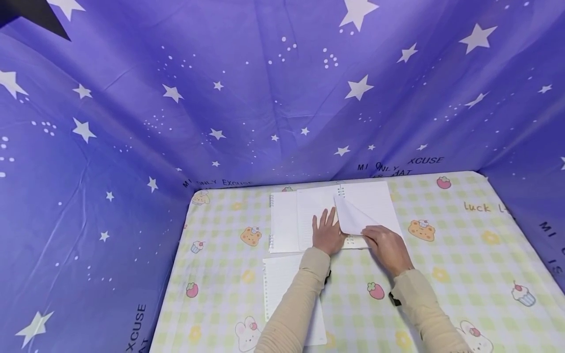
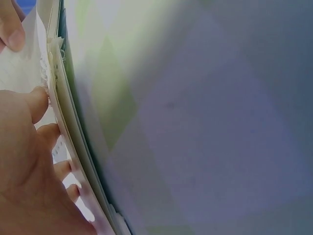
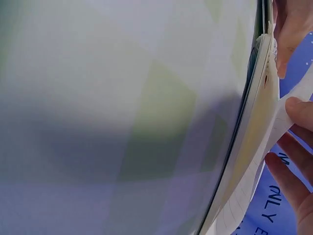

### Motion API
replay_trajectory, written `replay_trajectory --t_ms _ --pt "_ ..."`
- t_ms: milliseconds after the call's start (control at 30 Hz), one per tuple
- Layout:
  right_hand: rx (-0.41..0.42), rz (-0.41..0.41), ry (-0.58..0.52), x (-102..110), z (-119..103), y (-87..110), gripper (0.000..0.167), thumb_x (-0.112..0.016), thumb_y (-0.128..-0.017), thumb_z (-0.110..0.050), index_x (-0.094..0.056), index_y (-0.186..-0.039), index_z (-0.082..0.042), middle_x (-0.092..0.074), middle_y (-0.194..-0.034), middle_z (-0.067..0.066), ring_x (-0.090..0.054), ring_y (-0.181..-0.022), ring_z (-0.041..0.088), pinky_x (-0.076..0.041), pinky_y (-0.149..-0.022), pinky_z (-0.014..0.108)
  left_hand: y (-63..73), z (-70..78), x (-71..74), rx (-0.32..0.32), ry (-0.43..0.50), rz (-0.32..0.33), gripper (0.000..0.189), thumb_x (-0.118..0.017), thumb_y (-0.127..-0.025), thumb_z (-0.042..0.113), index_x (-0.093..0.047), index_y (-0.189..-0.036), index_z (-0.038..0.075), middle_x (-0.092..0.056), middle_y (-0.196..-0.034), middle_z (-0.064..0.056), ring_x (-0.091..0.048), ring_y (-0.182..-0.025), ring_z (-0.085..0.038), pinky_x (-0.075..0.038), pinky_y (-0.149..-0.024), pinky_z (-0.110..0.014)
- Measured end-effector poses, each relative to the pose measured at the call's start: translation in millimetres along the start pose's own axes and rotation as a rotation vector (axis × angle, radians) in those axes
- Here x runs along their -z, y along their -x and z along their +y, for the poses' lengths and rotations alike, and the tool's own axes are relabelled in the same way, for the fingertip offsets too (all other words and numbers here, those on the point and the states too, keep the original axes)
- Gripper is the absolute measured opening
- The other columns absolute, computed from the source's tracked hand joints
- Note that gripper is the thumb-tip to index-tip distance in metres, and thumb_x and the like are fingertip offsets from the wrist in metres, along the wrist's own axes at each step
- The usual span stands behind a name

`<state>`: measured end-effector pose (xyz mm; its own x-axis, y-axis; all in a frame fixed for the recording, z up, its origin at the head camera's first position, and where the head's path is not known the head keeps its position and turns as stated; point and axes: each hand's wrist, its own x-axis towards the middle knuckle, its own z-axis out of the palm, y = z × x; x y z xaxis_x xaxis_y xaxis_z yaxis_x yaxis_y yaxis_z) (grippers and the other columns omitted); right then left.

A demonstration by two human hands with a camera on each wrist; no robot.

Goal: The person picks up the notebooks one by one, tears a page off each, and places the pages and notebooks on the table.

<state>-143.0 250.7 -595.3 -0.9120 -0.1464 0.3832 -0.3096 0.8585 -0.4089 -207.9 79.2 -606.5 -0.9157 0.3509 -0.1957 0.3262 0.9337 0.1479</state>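
Note:
An open ring-bound notebook [image 1: 375, 198] lies near the table's far edge. My left hand [image 1: 328, 236] rests on its left side by the rings, fingers spread and straight. In the left wrist view the left fingers [image 2: 41, 132] lie along the pages' near edge. My right hand [image 1: 388, 249] pinches the near edge of a white page [image 1: 353, 215] between thumb and fingers. That page is lifted and folded over at an angle, its far end by the rings. In the right wrist view lines show on the raised page [image 3: 239, 205], and the thumb presses on it.
A sheet with punched holes [image 1: 282, 282] lies on the table in front of the notebook, partly under the left forearm. More punched paper [image 1: 282, 223] lies at the notebook's left. A checked cloth [image 1: 229, 304] covers the table. Purple starry curtains [image 1: 247, 108] enclose it.

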Motion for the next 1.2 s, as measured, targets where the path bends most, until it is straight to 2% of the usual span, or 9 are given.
replay_trajectory --t_ms 100,200,367,467,667,733,900,1100,1200 --pt "0.002 -0.011 -0.001 0 0 4.1 0.015 -0.076 -0.082 -0.001 -0.078 -0.096 -0.003 -0.074 -0.105 0.015 -0.069 -0.099 0.034 -0.055 -0.086 0.052 0.3 0.7 -1.5 -0.005 -0.01 0.008 0.057 -0.042 -0.101 0.049 -0.036 -0.154 0.032 -0.019 -0.165 0.01 -0.011 -0.153 -0.014 -0.013 -0.124 -0.046" --pt "0.01 -0.013 -0.008 0 0 10.2 0.015 -0.077 -0.082 -0.004 -0.078 -0.096 -0.005 -0.074 -0.105 0.013 -0.07 -0.1 0.033 -0.055 -0.087 0.051 1.0 0.6 -2.4 -0.005 -0.016 0.018 0.058 -0.048 -0.098 0.042 -0.042 -0.152 0.023 -0.026 -0.163 0.008 -0.011 -0.153 -0.015 -0.013 -0.124 -0.045" --pt "0.008 0.037 -0.046 0 -1 19.4 0.017 -0.077 -0.082 -0.003 -0.078 -0.099 -0.006 -0.074 -0.107 0.012 -0.07 -0.101 0.032 -0.054 -0.089 0.05 1.5 -1.7 -2.6 0.006 -0.004 0.046 0.059 -0.05 -0.096 0.041 -0.043 -0.151 0.019 -0.03 -0.162 0.006 -0.016 -0.152 -0.016 -0.014 -0.124 -0.045" --pt "-0.002 0.076 -0.065 0 -2 22.2 0.018 -0.076 -0.082 -0.001 -0.077 -0.1 -0.004 -0.074 -0.106 0.013 -0.07 -0.101 0.033 -0.053 -0.09 0.049 1.9 -3.1 -2.1 0.009 0.022 0.041 0.061 -0.044 -0.1 0.047 -0.037 -0.155 0.023 -0.03 -0.162 0.005 -0.019 -0.152 -0.018 -0.013 -0.124 -0.046" --pt "-0.021 0.148 -0.083 1 -4 25.8 0.018 -0.075 -0.084 0.0 -0.074 -0.101 -0.001 -0.073 -0.102 0.014 -0.07 -0.098 0.036 -0.054 -0.088 0.048 1.1 -4.8 -1.7 -0.009 0.073 0.029 0.065 -0.039 -0.102 0.048 -0.027 -0.158 0.017 -0.024 -0.165 0.003 -0.014 -0.153 -0.018 -0.01 -0.124 -0.048" --pt "-0.037 0.161 -0.09 2 -5 27.2 0.017 -0.074 -0.085 0.001 -0.073 -0.102 0.0 -0.073 -0.102 0.014 -0.07 -0.097 0.036 -0.054 -0.087 0.048 -0.1 -5.2 -0.8 -0.016 0.072 0.018 0.067 -0.038 -0.103 0.048 -0.024 -0.159 0.015 -0.021 -0.166 0.003 -0.012 -0.154 -0.018 -0.01 -0.124 -0.048" --pt "-0.109 0.176 -0.104 7 -6 31.6 0.015 -0.07 -0.089 -0.001 -0.072 -0.104 -0.002 -0.073 -0.102 0.015 -0.069 -0.098 0.037 -0.053 -0.088 0.049 -3.6 -6.9 5.6 -0.022 0.118 -0.07 0.07 -0.035 -0.102 0.054 -0.019 -0.16 0.019 -0.013 -0.167 0.004 -0.005 -0.155 -0.016 -0.004 -0.125 -0.047" --pt "-0.183 0.211 -0.142 13 -9 37.5 0.013 -0.066 -0.092 0.0 -0.069 -0.104 -0.002 -0.073 -0.103 0.017 -0.068 -0.098 0.04 -0.051 -0.086 0.051 -0.6 -9.5 14.2 -0.064 0.238 -0.123 0.089 -0.051 -0.09 0.068 -0.019 -0.16 0.023 -0.008 -0.168 0.001 0.0 -0.155 -0.018 0.001 -0.125 -0.047" --pt "-0.217 0.224 -0.164 16 -10 42.3 0.013 -0.065 -0.094 -0.003 -0.068 -0.106 -0.002 -0.072 -0.104 0.019 -0.068 -0.099 0.041 -0.05 -0.086 0.052 2.8 -9.6 16.6 -0.088 0.245 -0.139 0.097 -0.056 -0.085 0.072 -0.018 -0.16 0.024 -0.006 -0.168 -0.001 0.002 -0.155 -0.019 0.003 -0.125 -0.048"
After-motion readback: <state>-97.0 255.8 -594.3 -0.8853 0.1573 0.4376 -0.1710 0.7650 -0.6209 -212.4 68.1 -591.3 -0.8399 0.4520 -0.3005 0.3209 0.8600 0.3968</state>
